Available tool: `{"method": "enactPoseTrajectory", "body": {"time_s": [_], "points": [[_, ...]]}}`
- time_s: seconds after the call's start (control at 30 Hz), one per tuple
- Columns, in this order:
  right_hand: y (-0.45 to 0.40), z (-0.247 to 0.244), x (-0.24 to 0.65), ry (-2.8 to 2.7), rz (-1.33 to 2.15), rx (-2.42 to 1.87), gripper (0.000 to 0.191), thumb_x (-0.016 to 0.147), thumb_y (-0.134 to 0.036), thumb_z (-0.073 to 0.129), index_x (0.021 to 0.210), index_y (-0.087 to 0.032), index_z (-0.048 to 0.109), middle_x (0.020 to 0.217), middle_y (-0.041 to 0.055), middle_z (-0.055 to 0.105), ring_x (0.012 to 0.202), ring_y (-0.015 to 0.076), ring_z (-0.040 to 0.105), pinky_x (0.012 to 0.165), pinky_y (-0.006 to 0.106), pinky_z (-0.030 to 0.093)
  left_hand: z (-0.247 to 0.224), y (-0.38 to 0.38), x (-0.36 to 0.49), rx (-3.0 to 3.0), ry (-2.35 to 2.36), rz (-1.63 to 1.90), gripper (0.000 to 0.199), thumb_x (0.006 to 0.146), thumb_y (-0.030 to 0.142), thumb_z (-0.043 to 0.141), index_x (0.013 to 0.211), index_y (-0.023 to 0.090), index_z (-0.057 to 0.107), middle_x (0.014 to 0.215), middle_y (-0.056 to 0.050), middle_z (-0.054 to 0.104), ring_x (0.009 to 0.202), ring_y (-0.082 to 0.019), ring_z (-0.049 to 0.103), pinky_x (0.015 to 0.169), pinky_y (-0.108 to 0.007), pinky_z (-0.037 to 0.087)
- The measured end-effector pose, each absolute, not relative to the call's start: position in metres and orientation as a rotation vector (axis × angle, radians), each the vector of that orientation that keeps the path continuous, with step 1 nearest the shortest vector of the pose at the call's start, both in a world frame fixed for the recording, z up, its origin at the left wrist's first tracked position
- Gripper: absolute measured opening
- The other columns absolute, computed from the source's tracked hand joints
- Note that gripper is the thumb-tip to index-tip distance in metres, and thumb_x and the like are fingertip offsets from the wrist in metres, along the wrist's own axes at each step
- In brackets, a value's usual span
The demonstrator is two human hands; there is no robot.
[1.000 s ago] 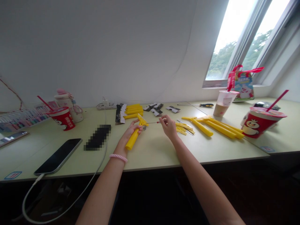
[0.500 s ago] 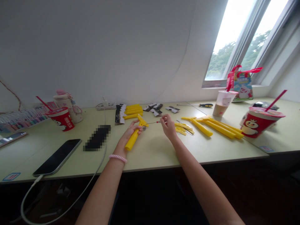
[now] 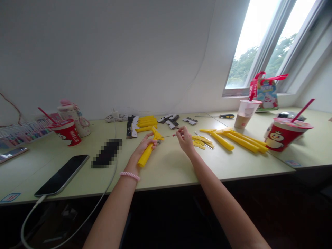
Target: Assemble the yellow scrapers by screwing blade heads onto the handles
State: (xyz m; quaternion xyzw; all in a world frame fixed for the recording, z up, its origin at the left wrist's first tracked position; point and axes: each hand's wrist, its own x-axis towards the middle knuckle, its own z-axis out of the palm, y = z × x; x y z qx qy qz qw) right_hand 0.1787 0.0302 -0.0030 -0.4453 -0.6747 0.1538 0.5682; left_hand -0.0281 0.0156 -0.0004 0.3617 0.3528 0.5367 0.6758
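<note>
My left hand (image 3: 146,145) is wrapped round a yellow plastic scraper (image 3: 145,156) with a tube-like handle and a flared head. A small metal part (image 3: 159,141) shows by its head, near my fingertips. My right hand (image 3: 185,139) pinches a thin screwdriver (image 3: 169,136) with a red end. The shaft points left, its tip at the scraper's head; whether it sits in a screw is too small to tell. Right of this hand lie small flat yellow pieces (image 3: 200,142) with thin metal strips. Several more yellow scrapers (image 3: 242,141) lie farther right.
Behind my left hand are yellow handles (image 3: 147,121) beside black-and-white packets (image 3: 132,126). More packets (image 3: 171,120) and a larger screwdriver (image 3: 227,116) lie at the back. Drink cups (image 3: 285,136) stand right, another cup (image 3: 66,133) left. A phone (image 3: 62,174) has a cable over the table edge.
The view has shifted very slightly. Both hands keep their holds, and the screwdriver stays at the scraper's head with almost no visible movement.
</note>
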Motion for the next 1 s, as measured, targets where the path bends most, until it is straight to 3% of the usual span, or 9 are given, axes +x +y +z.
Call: {"method": "enactPoseTrajectory", "body": {"time_s": [0.2, 0.47, 0.73, 0.9, 1.0], "points": [[0.028, -0.003, 0.179, -1.617, 0.371, -1.097, 0.025, 0.084, -0.044, 0.034, 0.074, -0.023, 0.042, 0.047, -0.0048, 0.044, 0.044, 0.0133, 0.039, 0.049, 0.024, 0.027, 0.005, 0.008, -0.025, 0.841, 0.793, 1.220, 0.058, 0.062, -0.001, 0.058, 0.112, 0.021, 0.039, 0.069, -0.001, 0.053, 0.048, -0.006, 0.049, 0.040, -0.012, 0.031], [0.030, -0.003, 0.179, -1.611, 0.342, -1.025, 0.011, 0.079, -0.033, 0.040, 0.079, -0.022, 0.043, 0.063, -0.0024, 0.051, 0.053, 0.0127, 0.043, 0.051, 0.023, 0.032, 0.008, 0.004, -0.024, 0.820, 0.788, 1.226, 0.057, 0.062, -0.001, 0.060, 0.113, 0.019, 0.043, 0.066, 0.000, 0.053, 0.049, -0.006, 0.050, 0.041, -0.012, 0.033], [0.026, -0.003, 0.179, -1.633, 0.320, -1.112, 0.027, 0.085, -0.045, 0.035, 0.075, -0.022, 0.044, 0.045, -0.0058, 0.041, 0.042, 0.0120, 0.037, 0.047, 0.023, 0.025, 0.009, 0.003, -0.024, 0.822, 0.792, 1.226, 0.060, 0.063, -0.002, 0.058, 0.117, 0.019, 0.042, 0.065, 0.000, 0.052, 0.049, -0.006, 0.049, 0.040, -0.013, 0.033], [0.028, -0.004, 0.178, -1.645, 0.345, -1.046, 0.010, 0.081, -0.032, 0.039, 0.079, -0.022, 0.041, 0.062, -0.0028, 0.049, 0.054, 0.0134, 0.045, 0.051, 0.023, 0.030, 0.009, 0.004, -0.025, 0.816, 0.787, 1.204, 0.060, 0.063, -0.001, 0.058, 0.117, 0.019, 0.041, 0.066, 0.001, 0.051, 0.050, -0.006, 0.049, 0.041, -0.012, 0.033], [0.028, -0.004, 0.178, -1.621, 0.324, -1.017, 0.010, 0.081, -0.032, 0.041, 0.079, -0.022, 0.041, 0.064, -0.0024, 0.051, 0.052, 0.0121, 0.043, 0.052, 0.022, 0.030, 0.010, 0.003, -0.024, 0.829, 0.794, 1.203, 0.060, 0.064, -0.001, 0.056, 0.117, 0.019, 0.040, 0.067, 0.000, 0.051, 0.049, -0.006, 0.049, 0.041, -0.012, 0.033]]}}
